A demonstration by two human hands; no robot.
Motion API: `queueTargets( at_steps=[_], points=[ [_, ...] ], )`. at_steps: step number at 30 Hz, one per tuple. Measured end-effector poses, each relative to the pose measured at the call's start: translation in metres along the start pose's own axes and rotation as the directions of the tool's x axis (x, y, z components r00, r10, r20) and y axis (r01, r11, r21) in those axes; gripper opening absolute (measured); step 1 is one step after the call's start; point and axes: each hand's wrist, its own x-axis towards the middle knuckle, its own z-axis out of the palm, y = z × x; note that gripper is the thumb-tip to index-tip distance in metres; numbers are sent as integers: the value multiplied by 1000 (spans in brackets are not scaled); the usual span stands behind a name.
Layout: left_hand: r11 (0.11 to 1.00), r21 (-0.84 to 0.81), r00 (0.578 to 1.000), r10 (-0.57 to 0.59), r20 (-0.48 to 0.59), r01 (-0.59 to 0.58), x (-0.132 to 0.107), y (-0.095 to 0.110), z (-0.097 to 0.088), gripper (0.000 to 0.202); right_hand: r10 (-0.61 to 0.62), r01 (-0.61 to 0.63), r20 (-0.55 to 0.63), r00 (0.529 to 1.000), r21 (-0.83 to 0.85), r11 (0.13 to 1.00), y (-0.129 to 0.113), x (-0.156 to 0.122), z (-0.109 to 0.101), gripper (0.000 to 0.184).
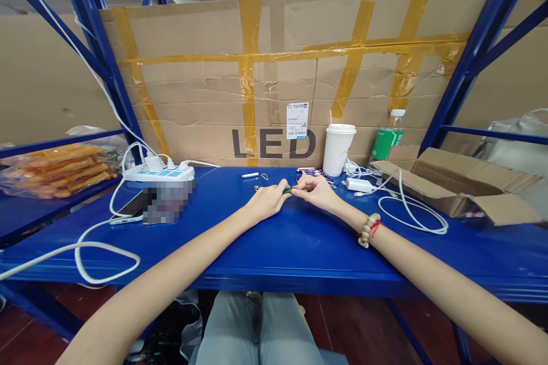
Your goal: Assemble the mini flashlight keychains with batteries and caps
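Note:
Over the middle of the blue table, my left hand point(269, 201) is closed around a small green tube-like piece point(286, 190), most of it hidden by the fingers. My right hand point(315, 190) pinches at the right end of the same piece, fingertips close to the left hand's. Just beyond the left hand lie a short silver cylinder point(250, 175), a small metal clip point(265, 177) and a tiny metal part point(257, 187). Behind the right hand is a group of several thin coloured metal pieces point(309, 170), partly covered by that hand.
A white paper cup point(339, 149) with a straw and a green-labelled bottle point(387, 136) stand at the back right. White cables point(411, 219), a white adapter point(359, 185) and an open cardboard box point(458, 182) are right. Left are a power strip point(160, 173) and phone point(135, 205).

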Motion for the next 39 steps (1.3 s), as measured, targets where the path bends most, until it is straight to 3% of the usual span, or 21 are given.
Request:
queueTargets(
  at_steps=[19,28,39],
  points=[
    [996,71,998,-56,18,55,0,-1,-1,23,27,-23,53,998,-65,998,1,1,0,39],
    [992,101,997,-74,26,71,-1,1,-4,25,45,-44,24,999,-74,996,2,0,3,43],
    [996,57,997,-68,41,66,0,-2,-3,24,73,-71,47,996,-56,996,-7,-1,2,44]
  ],
)
